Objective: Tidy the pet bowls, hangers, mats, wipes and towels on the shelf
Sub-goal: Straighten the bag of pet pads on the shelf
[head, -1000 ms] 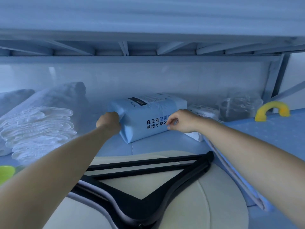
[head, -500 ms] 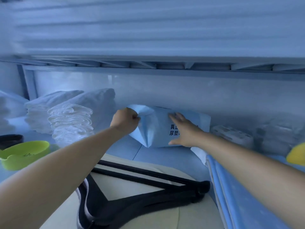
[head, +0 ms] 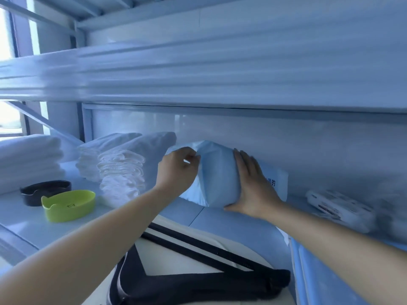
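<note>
A light blue pack of pet pads (head: 217,175) with black print stands at the back of the shelf against the rear wall. My left hand (head: 177,170) pinches its left end. My right hand (head: 253,186) lies flat with spread fingers against its front. Left of the pack lean white folded towels (head: 152,148) and a stack of white pads (head: 121,172). A green pet bowl (head: 68,204) and a black pet bowl (head: 45,191) sit at the left. Black hangers (head: 198,280) lie on a cream round mat (head: 171,258) in front.
A white wipes pack (head: 339,209) lies at the right rear. A blue mat (head: 330,282) lies at the right front. More folded white towels (head: 28,159) are stacked at far left. The upper shelf's beam (head: 220,69) hangs low overhead.
The pack has gone left toward the towels and turned its end toward me. My right hand went from a closed pinch to a flat palm on it. My view swung left.
</note>
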Tool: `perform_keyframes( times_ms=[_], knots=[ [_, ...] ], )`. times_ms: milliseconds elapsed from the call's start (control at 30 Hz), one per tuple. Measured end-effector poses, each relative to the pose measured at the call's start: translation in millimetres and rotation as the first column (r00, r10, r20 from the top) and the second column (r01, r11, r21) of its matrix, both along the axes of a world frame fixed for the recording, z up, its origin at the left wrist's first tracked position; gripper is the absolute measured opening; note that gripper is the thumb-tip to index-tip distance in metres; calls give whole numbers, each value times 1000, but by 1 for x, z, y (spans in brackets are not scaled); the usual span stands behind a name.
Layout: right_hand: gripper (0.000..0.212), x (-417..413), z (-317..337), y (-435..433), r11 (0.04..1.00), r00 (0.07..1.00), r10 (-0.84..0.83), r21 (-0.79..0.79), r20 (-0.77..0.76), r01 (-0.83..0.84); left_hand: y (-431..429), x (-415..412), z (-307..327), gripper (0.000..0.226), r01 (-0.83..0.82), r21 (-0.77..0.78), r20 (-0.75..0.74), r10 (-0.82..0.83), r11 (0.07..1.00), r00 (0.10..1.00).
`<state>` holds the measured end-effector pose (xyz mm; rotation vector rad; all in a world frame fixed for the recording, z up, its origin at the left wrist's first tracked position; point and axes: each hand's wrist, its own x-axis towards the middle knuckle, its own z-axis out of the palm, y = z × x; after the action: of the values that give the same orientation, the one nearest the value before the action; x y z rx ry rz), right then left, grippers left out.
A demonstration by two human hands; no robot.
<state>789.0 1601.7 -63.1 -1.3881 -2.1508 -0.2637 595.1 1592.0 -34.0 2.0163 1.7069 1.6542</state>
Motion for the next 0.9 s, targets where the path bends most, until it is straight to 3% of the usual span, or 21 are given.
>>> perform_keyframes(
  times_ms=[67, 133, 200, 300, 367, 433, 533, 700, 900],
  knots=[
    [134, 3, -1, 3, 998, 999, 45, 47, -21, -44, -1, -1, -3, 14, 6, 17, 5, -6, 1000, 1000],
    [133, 6, 1, 5, 996, 996, 76, 57, -48, -73, 0, -3, -7, 9, 55, 44, -94, -51, 997, 994],
    [132, 9, 2, 8, 995, 995, 81, 60, -53, -78, 3, -8, -16, 19, 222, 75, -185, -206, 972, 961],
    [133, 14, 5, 15, 995, 994, 79, 73, -71, -74, 10, -21, -31, 70, 411, 53, -324, -374, 910, 869],
    [132, 15, 8, 20, 993, 992, 85, 87, -91, -77, 17, -28, -39, 103, 374, -32, -441, -349, 927, 827],
    [130, 15, 8, 24, 991, 990, 96, 105, -106, -84, 26, -33, -44, 118, 284, -59, -553, -268, 957, 789],
    [127, 12, 6, 28, 985, 985, 120, 137, -123, -103, 38, -32, -47, 112, 240, 97, -590, -138, 966, 795],
    [111, 6, 18, 30, 963, 939, 225, 207, -261, -173, 42, -37, -26, 95, 316, 186, -552, -167, 930, 817],
    [103, 22, 50, 38, 962, 802, 272, 159, -532, -221, 43, -19, 20, 59, 314, 338, -351, -191, 887, 917]
  ],
)
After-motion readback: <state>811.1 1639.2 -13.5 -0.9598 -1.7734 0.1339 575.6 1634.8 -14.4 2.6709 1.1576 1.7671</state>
